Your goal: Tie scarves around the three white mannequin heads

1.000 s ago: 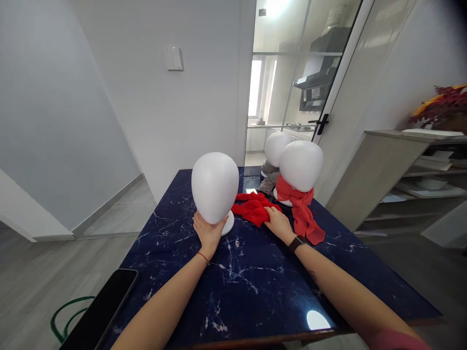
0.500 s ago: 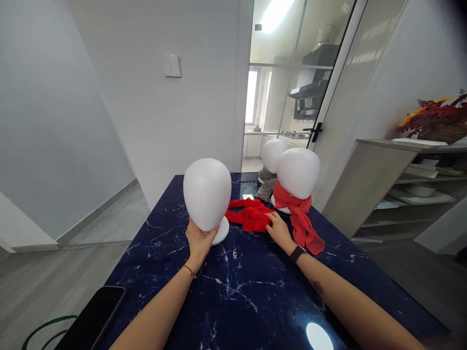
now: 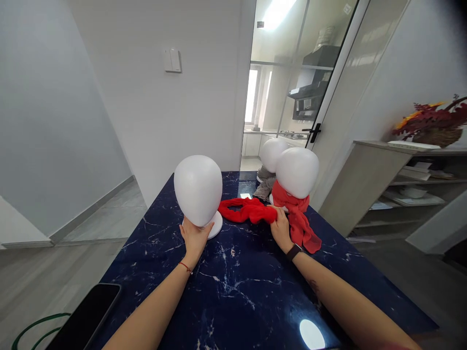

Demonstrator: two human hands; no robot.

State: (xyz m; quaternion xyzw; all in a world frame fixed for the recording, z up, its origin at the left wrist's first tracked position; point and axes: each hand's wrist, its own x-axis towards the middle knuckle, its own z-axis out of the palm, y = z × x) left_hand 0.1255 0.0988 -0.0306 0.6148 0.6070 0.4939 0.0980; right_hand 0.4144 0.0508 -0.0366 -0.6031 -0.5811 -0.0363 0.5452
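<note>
Red loose scarf (image 3: 245, 210) is pinched by the right hand (image 3: 281, 228) and lies just left of it. The bare head (image 3: 198, 190), clasped by the left hand (image 3: 194, 236), is not yet wrapped. The second head (image 3: 296, 172), just beyond the right hand, is already wrapped.

White wall (image 3: 156, 121), grey floor (image 3: 54, 272), glass door (image 3: 288, 82)

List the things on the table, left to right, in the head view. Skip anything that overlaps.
phone → bare mannequin head → loose red scarf → mannequin head wearing a red scarf
</note>
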